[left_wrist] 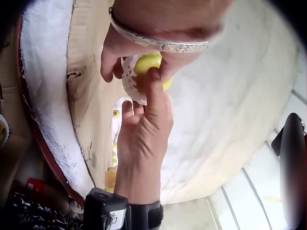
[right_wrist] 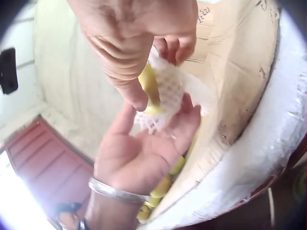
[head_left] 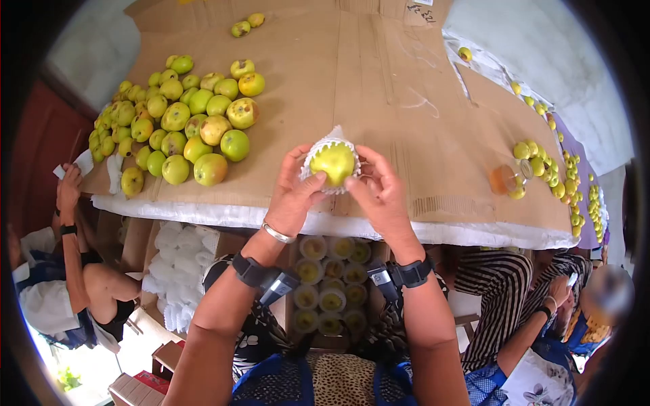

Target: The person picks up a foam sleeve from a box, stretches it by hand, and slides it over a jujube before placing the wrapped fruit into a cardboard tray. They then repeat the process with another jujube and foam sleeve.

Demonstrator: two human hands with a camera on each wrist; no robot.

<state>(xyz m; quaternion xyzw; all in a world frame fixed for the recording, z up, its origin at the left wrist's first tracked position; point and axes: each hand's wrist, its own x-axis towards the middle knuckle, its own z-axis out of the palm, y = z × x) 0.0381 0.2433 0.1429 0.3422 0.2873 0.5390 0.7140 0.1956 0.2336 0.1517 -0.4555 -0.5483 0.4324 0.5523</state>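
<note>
Both hands hold one yellow-green fruit (head_left: 333, 162) above the desk (head_left: 379, 88) edge, mid-wrap. Left hand (head_left: 292, 193) cradles it, fingers around the white foam net (head_left: 318, 150); right hand (head_left: 380, 193) pinches the net's side. Next, likely: seat the net fully, keeping grip light.

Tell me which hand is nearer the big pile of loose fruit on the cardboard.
Left. The left hand holds the net-wrapped fruit on the side facing the pile of loose fruit; the right hand grips the wrapped fruit's far side, farther from the pile.
</note>
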